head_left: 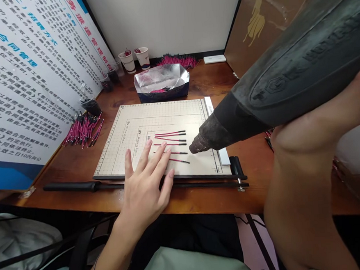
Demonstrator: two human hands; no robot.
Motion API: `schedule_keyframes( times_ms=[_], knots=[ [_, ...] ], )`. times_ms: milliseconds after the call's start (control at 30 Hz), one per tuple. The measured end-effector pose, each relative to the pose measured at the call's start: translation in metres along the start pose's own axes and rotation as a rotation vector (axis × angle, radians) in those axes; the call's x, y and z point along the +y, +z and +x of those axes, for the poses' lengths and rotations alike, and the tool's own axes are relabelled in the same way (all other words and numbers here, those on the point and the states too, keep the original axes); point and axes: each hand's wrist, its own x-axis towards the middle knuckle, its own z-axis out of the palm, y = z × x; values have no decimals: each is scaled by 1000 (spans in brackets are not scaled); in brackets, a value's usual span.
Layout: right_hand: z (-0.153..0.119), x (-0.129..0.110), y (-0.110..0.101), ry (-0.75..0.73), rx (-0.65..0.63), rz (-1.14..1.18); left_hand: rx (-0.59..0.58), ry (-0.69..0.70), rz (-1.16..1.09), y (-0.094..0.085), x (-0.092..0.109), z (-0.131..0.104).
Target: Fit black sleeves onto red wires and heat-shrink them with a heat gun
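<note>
My left hand (148, 180) lies with its fingers spread over the left ends of several short red wires with black tips (169, 133). The wires lie roughly side by side on the cream paper cutter board (115, 139), their black ends toward the right. From the right, my right hand (317, 121) grips a big dark heat gun (274, 75), though most of its fingers are hidden behind the tool. The gun's nozzle (197, 145) points left and down, just beside the black wire ends.
The cutter's black-handled blade arm (72, 186) runs along the table's front edge. Behind the board stands a silvery open box (163, 96) with wires inside. Wire piles (82, 130), paper cups (142, 58) and dark cups (90, 105) stand around. A printed panel (25, 92) borders the left.
</note>
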Motion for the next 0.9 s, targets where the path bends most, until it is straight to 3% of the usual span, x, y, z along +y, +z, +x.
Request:
schedule_keyframes(
  times_ms=[167,300,367,533,700,900],
  knots=[
    [-4,-6,-1,27,-22,-45,12,14,-4,4,-10,-13],
    [-1,-5,1,181,142,-121,32,6,4,5,-13,-20],
    [4,0,2,181,200,-170,51,-22,23,7,-10,-23],
    [14,5,5,97,24,-149,72,-97,42,11,-4,-24],
    [3,-5,2,123,42,-135,62,-94,35,9,-1,-13],
    [-6,-3,-3,-30,-43,62,65,-90,-7,9,0,-1]
  ],
)
